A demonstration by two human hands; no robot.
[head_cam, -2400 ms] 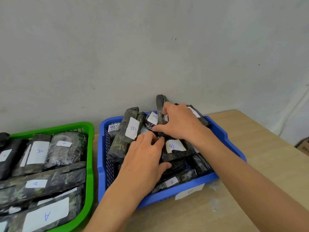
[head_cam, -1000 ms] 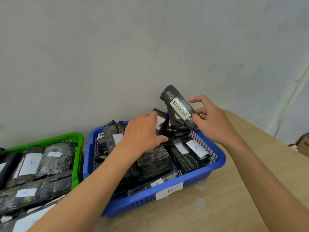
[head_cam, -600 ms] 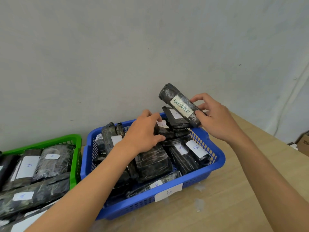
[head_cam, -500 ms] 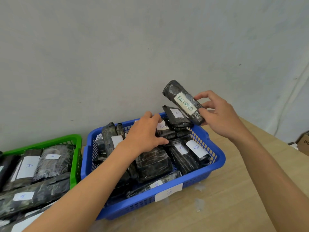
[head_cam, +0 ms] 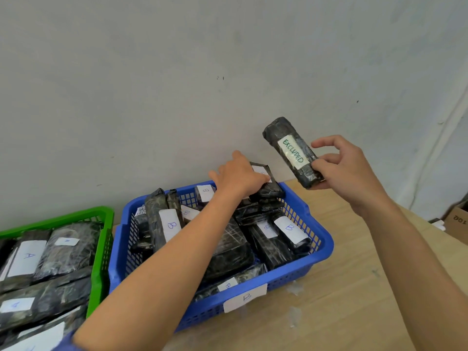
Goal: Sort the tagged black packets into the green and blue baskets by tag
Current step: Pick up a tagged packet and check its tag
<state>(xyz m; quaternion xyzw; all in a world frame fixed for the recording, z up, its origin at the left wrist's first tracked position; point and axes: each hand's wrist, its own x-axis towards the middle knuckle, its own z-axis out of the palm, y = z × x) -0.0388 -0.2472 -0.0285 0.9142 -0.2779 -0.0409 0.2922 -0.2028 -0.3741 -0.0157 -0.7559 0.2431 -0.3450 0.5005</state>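
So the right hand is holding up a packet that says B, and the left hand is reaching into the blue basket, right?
Not quite. In the head view, the packet in the right hand says EXCLUDED, not B. The left hand is reaching into the blue basket, as you said.

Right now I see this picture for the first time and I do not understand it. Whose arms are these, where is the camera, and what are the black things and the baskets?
There is no machine here. These are a person's two bare arms, and the camera is worn on the person's head, looking forward and down.

The right hand holds up a black EXCLUDED packet, its fingers pinching the lower end. The left hand lies on a back packet in the blue basket; whether it grips it is not clear.

The blue basket holds B packets, and the green basket holds A packets. Both baskets stand on a wooden table.
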